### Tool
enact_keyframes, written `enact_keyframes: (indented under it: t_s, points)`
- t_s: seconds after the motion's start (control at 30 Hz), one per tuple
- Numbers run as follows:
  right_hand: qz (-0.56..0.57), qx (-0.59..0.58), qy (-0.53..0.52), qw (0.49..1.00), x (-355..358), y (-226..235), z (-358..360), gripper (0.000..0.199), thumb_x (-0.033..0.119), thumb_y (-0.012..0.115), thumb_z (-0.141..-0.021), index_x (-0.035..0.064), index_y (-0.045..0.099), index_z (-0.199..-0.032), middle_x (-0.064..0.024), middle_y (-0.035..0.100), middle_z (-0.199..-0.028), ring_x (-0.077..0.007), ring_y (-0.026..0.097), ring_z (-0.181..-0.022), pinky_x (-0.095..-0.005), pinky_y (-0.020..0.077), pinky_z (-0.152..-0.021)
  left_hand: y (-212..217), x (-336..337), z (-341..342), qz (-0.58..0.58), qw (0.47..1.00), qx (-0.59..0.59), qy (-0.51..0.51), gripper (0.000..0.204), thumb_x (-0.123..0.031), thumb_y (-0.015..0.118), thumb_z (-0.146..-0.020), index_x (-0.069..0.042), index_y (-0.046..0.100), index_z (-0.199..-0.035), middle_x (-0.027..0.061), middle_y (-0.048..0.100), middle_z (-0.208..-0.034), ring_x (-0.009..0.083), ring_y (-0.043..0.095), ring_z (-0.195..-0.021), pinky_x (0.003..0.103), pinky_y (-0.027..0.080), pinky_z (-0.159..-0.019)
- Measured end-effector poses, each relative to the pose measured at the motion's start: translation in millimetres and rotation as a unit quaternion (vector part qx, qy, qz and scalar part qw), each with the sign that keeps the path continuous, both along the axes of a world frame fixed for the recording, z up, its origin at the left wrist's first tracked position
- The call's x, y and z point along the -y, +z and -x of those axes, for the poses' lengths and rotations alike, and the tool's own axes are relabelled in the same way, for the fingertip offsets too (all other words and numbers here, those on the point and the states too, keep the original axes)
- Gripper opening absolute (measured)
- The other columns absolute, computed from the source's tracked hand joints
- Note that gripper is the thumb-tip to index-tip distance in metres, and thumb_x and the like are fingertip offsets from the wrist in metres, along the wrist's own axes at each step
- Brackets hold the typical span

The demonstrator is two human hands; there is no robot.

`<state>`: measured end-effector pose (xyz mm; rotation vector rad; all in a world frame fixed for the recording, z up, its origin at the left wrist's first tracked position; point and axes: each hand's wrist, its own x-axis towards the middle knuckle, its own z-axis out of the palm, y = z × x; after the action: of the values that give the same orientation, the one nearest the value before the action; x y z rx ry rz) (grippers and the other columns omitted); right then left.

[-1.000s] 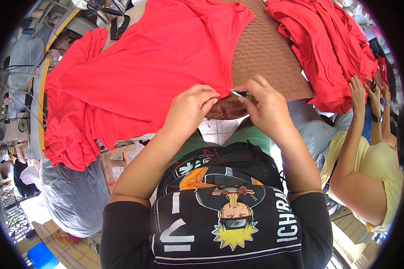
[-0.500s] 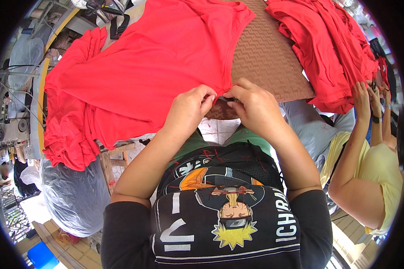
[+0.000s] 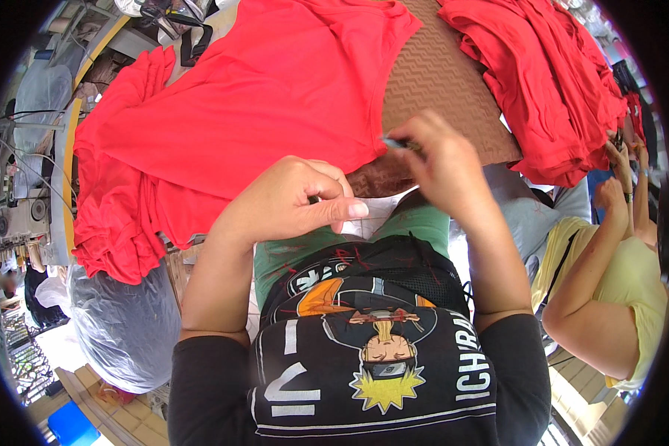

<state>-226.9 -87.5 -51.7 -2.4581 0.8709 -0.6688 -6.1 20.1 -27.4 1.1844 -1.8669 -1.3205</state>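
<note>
brown mat (image 3: 438, 82); right hand (image 3: 442, 160) pinches small tool (image 3: 395, 142), pointing left.

A red shirt (image 3: 260, 111) lies spread flat across the upper middle of the frame, its cloth smooth with a few soft folds. Its left side bunches up and hangs over the edge at the left of the frame. Its lower right hem sits near the centre. A small, thin, dark tool (image 3: 398, 143) lies just right of centre, its tip at that hem.
</note>
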Motion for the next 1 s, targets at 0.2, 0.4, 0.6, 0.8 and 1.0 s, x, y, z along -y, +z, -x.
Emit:
enact_keyframes:
  t_s: [0.2, 0.4, 0.6, 0.8, 1.0]
  points:
    - [-0.084, 0.074, -0.077, 0.991, 18.7, -1.7, 12.5, 0.025, 0.006, 0.069, -0.077, 0.0027, 0.063, -0.101, -0.0142, 0.062, -0.094, -0.0291, 0.062, -0.085, -0.0370, 0.0488, -0.075, -32.3, 35.5, 25.9, 0.233, 0.943, 0.215, 0.104, 0.019, -0.009, 0.063, -0.086, -0.004, 0.066, -0.104, 0.0096, 0.064, -0.111, 0.0255, 0.059, -0.101, 0.036, 0.047, -0.087]
    - [-0.236, 0.081, -0.043, 0.967, 25.6, -42.1, 5.4, 0.031, 0.005, 0.067, -0.078, 0.0007, 0.064, -0.108, -0.0180, 0.069, -0.097, -0.0287, 0.068, -0.092, -0.0360, 0.0511, -0.081, -56.4, 78.9, 15.8, 0.272, 0.897, 0.344, 0.050, 0.022, -0.011, 0.066, -0.081, -0.012, 0.067, -0.103, 0.0027, 0.059, -0.124, 0.0272, 0.049, -0.121, 0.043, 0.040, -0.100]
    - [-0.251, 0.046, 0.029, 0.966, 25.5, -43.9, -18.0, 0.027, 0.006, 0.069, -0.079, 0.0026, 0.065, -0.105, -0.0126, 0.068, -0.084, -0.0242, 0.067, -0.079, -0.0340, 0.0510, -0.074, -36.7, 85.9, -2.4, 0.371, 0.879, 0.293, 0.065, 0.017, -0.013, 0.073, -0.076, -0.009, 0.059, -0.085, 0.0023, 0.065, -0.098, 0.0259, 0.059, -0.106, 0.041, 0.044, -0.095]
    - [-0.399, 0.255, -0.051, 0.879, 16.8, -45.7, -35.7, 0.012, 0.008, 0.070, -0.085, 0.0056, 0.068, -0.097, 0.0015, 0.058, -0.067, -0.0046, 0.052, -0.063, -0.0236, 0.0433, -0.056, -22.3, 39.6, 11.2, 0.475, 0.814, 0.295, 0.160, 0.023, -0.012, 0.078, -0.071, -0.008, 0.056, -0.080, 0.0038, 0.058, -0.074, 0.0232, 0.063, -0.075, 0.033, 0.048, -0.067]
    - [-0.475, 0.293, -0.034, 0.829, 3.3, -39.1, -39.4, 0.014, 0.002, 0.065, -0.087, 0.0051, 0.068, -0.100, 0.0044, 0.061, -0.073, -0.0008, 0.051, -0.062, -0.0191, 0.0406, -0.053, -54.8, 10.6, 33.3, 0.319, 0.892, 0.131, 0.293, 0.032, -0.010, 0.079, -0.074, -0.005, 0.063, -0.101, 0.0091, 0.062, -0.099, 0.0227, 0.061, -0.083, 0.033, 0.049, -0.077]
